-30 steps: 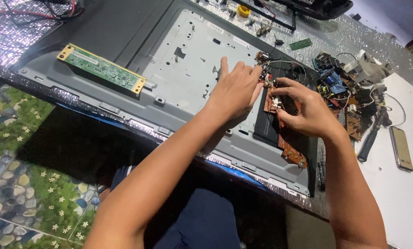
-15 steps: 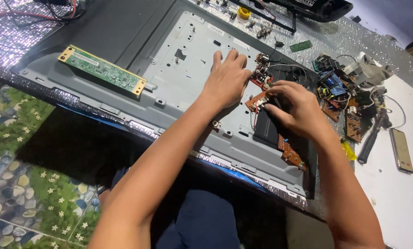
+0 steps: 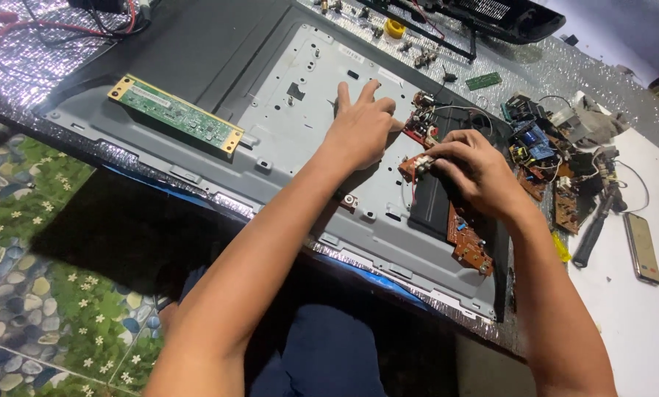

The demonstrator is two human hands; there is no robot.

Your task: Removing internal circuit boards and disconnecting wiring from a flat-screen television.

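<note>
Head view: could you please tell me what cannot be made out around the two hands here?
- Right hand covers part of the brown circuit board; its grip point is hidden.
- Left hand hides the metal panel beneath its palm.
- Parts in the pile of boards are too small to identify.
- Phone: screen blurred.

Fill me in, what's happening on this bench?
A person works on the opened back of a flat-panel display lying face down. The left hand presses flat on the metal chassis; the right hand grips a brown circuit board at its upper end. A green board sits at the left, and loose boards are piled right.
</note>
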